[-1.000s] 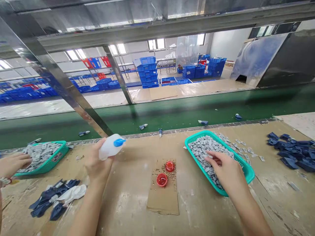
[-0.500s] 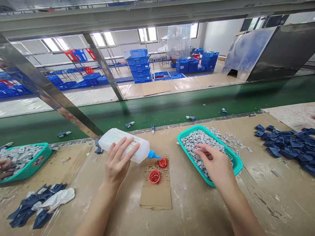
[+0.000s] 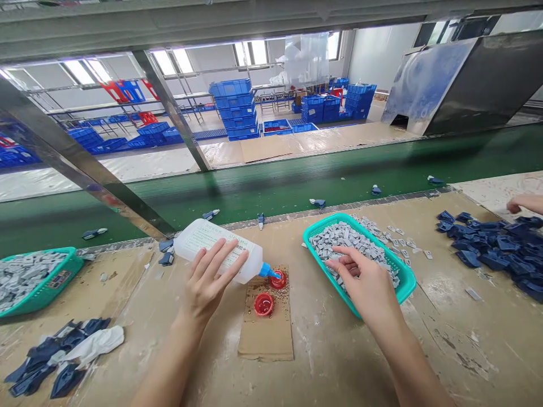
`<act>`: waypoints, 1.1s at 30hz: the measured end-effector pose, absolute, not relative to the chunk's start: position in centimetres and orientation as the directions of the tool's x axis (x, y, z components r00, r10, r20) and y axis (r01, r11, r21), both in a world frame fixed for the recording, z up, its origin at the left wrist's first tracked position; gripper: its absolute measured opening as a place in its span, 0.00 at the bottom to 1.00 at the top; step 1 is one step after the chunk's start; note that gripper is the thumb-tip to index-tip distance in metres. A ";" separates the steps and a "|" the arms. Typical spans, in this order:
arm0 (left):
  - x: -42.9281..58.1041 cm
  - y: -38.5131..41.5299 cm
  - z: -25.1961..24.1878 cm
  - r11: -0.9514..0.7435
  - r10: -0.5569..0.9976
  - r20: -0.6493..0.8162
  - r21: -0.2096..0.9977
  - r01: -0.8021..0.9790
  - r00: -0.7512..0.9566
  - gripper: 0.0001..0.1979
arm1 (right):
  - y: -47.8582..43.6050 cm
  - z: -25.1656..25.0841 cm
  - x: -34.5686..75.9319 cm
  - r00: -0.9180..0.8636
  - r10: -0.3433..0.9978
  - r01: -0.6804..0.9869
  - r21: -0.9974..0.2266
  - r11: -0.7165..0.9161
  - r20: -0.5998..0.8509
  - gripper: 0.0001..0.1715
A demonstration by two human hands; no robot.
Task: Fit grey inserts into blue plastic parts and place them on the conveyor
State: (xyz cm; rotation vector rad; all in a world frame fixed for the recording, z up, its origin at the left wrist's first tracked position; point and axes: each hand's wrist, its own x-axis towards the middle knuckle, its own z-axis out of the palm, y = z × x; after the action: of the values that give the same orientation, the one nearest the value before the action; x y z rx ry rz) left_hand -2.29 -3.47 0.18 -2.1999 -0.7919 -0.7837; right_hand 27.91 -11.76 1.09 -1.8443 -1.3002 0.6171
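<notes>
My left hand [image 3: 208,281] grips a white squeeze bottle [image 3: 199,242] with a blue nozzle, tipped down to the right so the nozzle tip sits in the farther of two small red caps [image 3: 278,279]. The nearer red cap [image 3: 263,304] lies beside it on a strip of cardboard [image 3: 266,333]. My right hand [image 3: 365,278] rests over a teal basket [image 3: 404,278] heaped with small grey parts, fingers loosely curled and touching the pile; whether a part is pinched I cannot make out.
A second teal basket [image 3: 46,286] of grey parts stands at far left, with dark blue pieces [image 3: 63,355] and a white one in front. More dark blue pieces [image 3: 500,249] lie at right, where another person's hand [image 3: 526,203] reaches in. A green conveyor belt [image 3: 297,186] runs behind the bench.
The bottle went from held up in the air to tipped down with its nozzle in the far red cap. The other person's hand at the left basket is gone; one appeared at far right.
</notes>
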 end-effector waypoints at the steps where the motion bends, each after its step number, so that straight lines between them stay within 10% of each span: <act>1: -2.3 -3.5 0.2 -0.598 0.312 0.709 -0.371 0.711 0.632 0.25 | -11.8 1.3 27.9 0.355 0.934 0.552 -0.816 -0.175 0.040 0.15; 24: -2.9 -3.5 -0.1 -0.615 0.294 0.740 -0.338 0.712 0.605 0.30 | -11.8 0.8 26.4 0.318 0.940 0.447 -0.894 -0.030 0.127 0.13; 33: -2.9 -3.1 -0.2 -0.573 0.462 0.810 -0.037 0.819 0.360 0.35 | -11.8 -0.5 23.1 0.158 0.986 0.189 -0.982 0.026 0.057 0.13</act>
State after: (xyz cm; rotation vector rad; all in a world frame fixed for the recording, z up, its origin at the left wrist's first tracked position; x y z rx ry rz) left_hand -2.94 -3.13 -0.18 -2.1883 -1.1133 -1.0932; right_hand 23.13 -11.79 -0.49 -1.3858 -1.2384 0.9624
